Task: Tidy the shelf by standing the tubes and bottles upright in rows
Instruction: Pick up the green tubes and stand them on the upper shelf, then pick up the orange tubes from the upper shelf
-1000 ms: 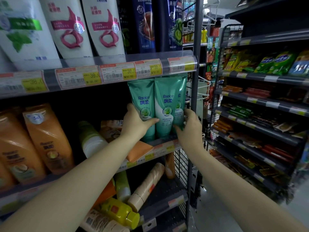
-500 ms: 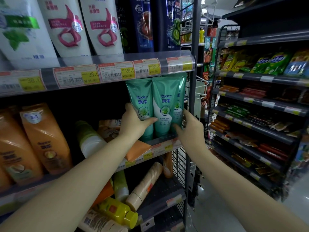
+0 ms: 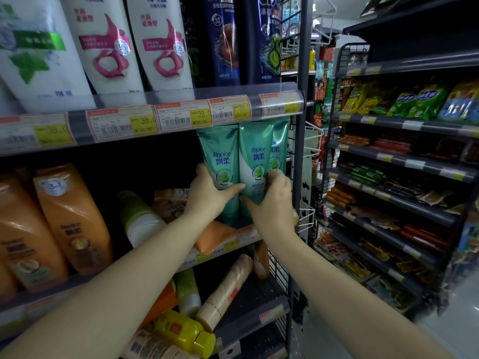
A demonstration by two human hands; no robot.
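Teal tubes (image 3: 255, 156): bases hidden behind both hands (image 3: 272, 200).

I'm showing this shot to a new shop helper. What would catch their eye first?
Most likely the three green Rejoice tubes standing upright at the right end of the middle shelf, with the left hand and the right hand pressed around their lower parts. Next, the jumble on the shelf below: a yellow bottle and a beige bottle lying tipped over.

Tubes (image 3: 234, 156) on shelf (image 3: 243, 230) (R end)
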